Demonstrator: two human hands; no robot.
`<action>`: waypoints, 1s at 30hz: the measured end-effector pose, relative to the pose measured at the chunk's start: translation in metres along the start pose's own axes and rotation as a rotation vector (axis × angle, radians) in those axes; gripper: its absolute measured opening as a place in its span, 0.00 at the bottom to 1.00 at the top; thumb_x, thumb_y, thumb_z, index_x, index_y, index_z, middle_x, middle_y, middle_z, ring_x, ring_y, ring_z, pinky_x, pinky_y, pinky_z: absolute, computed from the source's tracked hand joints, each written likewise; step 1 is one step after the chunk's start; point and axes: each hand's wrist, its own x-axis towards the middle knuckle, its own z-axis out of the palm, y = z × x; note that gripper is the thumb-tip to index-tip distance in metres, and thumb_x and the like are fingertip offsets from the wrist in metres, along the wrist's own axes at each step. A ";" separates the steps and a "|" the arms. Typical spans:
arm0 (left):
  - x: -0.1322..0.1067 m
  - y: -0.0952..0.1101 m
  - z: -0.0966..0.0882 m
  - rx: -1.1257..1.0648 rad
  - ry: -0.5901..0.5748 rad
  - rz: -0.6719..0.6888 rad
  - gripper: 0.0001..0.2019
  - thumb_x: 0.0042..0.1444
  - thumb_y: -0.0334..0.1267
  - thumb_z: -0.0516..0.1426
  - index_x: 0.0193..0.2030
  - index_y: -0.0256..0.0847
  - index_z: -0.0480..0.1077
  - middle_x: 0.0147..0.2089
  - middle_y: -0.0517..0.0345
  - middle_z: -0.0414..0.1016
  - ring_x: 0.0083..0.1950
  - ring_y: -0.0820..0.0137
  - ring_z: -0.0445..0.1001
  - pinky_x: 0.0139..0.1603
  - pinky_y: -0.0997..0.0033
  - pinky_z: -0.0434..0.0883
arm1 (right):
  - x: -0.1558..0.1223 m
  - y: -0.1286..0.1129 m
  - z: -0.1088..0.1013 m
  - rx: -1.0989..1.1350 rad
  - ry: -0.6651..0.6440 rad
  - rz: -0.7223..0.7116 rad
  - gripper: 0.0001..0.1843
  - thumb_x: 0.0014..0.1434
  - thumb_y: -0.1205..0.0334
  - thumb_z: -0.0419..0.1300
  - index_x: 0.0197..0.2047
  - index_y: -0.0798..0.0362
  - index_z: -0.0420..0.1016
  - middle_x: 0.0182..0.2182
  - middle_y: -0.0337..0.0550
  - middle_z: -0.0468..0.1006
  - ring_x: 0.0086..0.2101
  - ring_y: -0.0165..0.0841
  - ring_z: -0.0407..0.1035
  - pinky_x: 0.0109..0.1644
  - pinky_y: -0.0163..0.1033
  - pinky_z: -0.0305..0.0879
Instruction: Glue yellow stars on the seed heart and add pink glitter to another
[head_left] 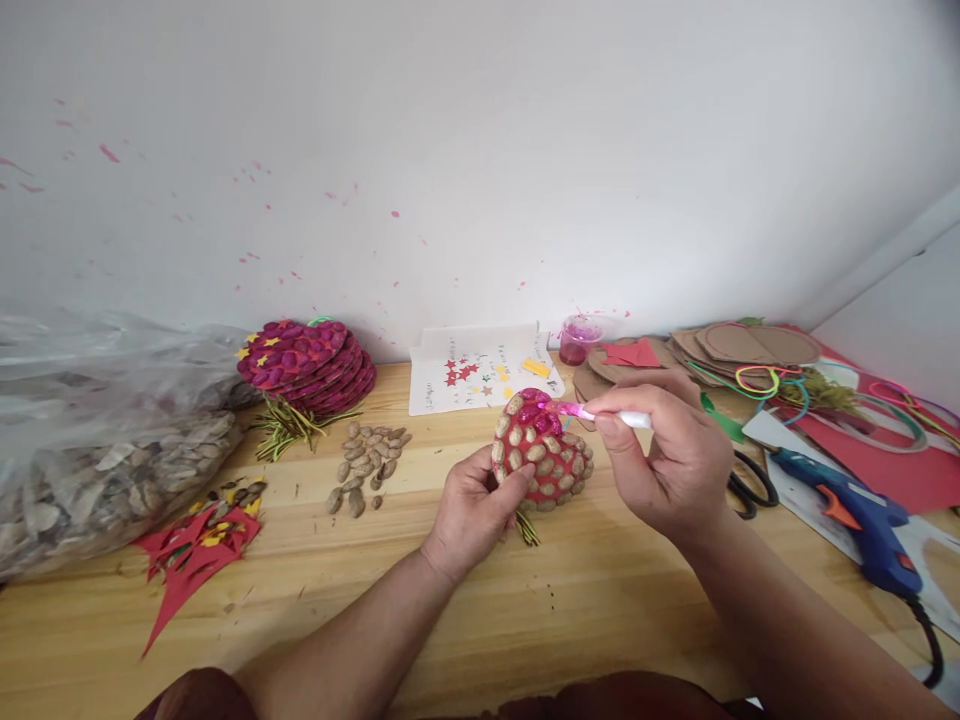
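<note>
My left hand (480, 505) grips the lower left edge of a peanut-covered red craft disc (536, 465), thumb on its front, tilted up above the table. Green stems poke out below the disc. In my right hand (664, 455) is a white-handled paintbrush (626, 417), pinched between thumb and fingers. Its magenta bristles touch the upper part of the disc, where several peanuts are wet with magenta paint. The other peanuts on it are still tan. A clear cup of magenta paint (580, 340) stands behind, near the wall.
Left are a bag of peanuts (112, 480), finished purple discs (307, 370), loose peanuts (364, 465) and red scraps (202, 550). A paper with stars (427, 390) lies behind. Right are cardboard pieces (750, 345), scissors (754, 485) and a blue glue gun (862, 515) with its cord.
</note>
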 end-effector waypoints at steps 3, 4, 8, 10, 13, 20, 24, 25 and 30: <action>0.001 -0.002 0.000 -0.007 0.001 0.008 0.24 0.52 0.58 0.67 0.28 0.42 0.64 0.14 0.69 0.62 0.13 0.80 0.54 0.14 0.80 0.55 | -0.001 0.001 -0.001 0.025 0.034 0.024 0.08 0.62 0.70 0.63 0.42 0.49 0.78 0.32 0.42 0.81 0.38 0.40 0.73 0.45 0.47 0.68; 0.001 -0.003 0.000 -0.012 0.002 0.005 0.24 0.52 0.59 0.67 0.28 0.42 0.64 0.14 0.70 0.62 0.13 0.80 0.54 0.13 0.80 0.55 | -0.001 0.001 -0.001 0.044 0.035 0.031 0.08 0.61 0.70 0.63 0.42 0.49 0.78 0.32 0.42 0.81 0.39 0.39 0.73 0.45 0.47 0.68; 0.001 -0.002 0.001 -0.011 0.000 0.002 0.24 0.51 0.59 0.67 0.28 0.42 0.64 0.14 0.70 0.62 0.12 0.80 0.54 0.13 0.80 0.54 | -0.001 0.001 0.000 0.070 -0.001 0.039 0.08 0.61 0.70 0.63 0.42 0.49 0.77 0.33 0.42 0.81 0.40 0.40 0.73 0.47 0.48 0.67; 0.001 -0.002 0.001 -0.005 0.006 0.006 0.24 0.51 0.59 0.67 0.28 0.42 0.65 0.13 0.70 0.62 0.13 0.80 0.54 0.14 0.80 0.54 | -0.001 0.001 0.000 0.046 0.003 0.027 0.07 0.61 0.70 0.63 0.42 0.49 0.77 0.32 0.41 0.81 0.40 0.40 0.73 0.47 0.49 0.66; 0.000 -0.001 0.002 -0.009 0.014 0.002 0.24 0.51 0.59 0.67 0.28 0.41 0.66 0.14 0.69 0.62 0.13 0.81 0.54 0.14 0.80 0.54 | -0.001 0.001 -0.001 0.055 0.009 0.036 0.08 0.61 0.70 0.63 0.43 0.49 0.77 0.33 0.42 0.81 0.40 0.40 0.73 0.48 0.49 0.66; 0.004 -0.008 -0.003 -0.032 0.028 -0.051 0.25 0.49 0.61 0.68 0.32 0.41 0.67 0.13 0.71 0.62 0.12 0.81 0.53 0.12 0.82 0.55 | -0.003 0.004 0.000 0.155 0.031 0.160 0.05 0.65 0.67 0.61 0.42 0.49 0.78 0.35 0.41 0.80 0.38 0.36 0.72 0.44 0.43 0.67; 0.008 -0.011 -0.005 -0.064 0.067 -0.072 0.26 0.49 0.62 0.68 0.34 0.42 0.66 0.14 0.71 0.63 0.12 0.81 0.55 0.10 0.83 0.54 | -0.002 0.018 0.002 0.216 0.124 0.335 0.05 0.69 0.61 0.60 0.43 0.49 0.78 0.34 0.40 0.79 0.33 0.32 0.72 0.39 0.40 0.67; 0.008 -0.012 -0.005 -0.077 0.077 -0.071 0.26 0.48 0.62 0.68 0.34 0.41 0.66 0.14 0.71 0.63 0.12 0.81 0.55 0.10 0.84 0.53 | -0.001 0.024 0.002 0.223 0.155 0.373 0.06 0.69 0.59 0.60 0.43 0.50 0.78 0.32 0.39 0.79 0.31 0.32 0.71 0.38 0.39 0.66; 0.011 -0.010 -0.003 -0.129 0.084 -0.065 0.29 0.44 0.63 0.69 0.33 0.41 0.65 0.18 0.68 0.68 0.13 0.80 0.61 0.09 0.84 0.53 | 0.016 0.062 0.002 0.122 0.239 0.513 0.14 0.68 0.49 0.59 0.42 0.50 0.78 0.31 0.40 0.79 0.31 0.33 0.70 0.38 0.39 0.66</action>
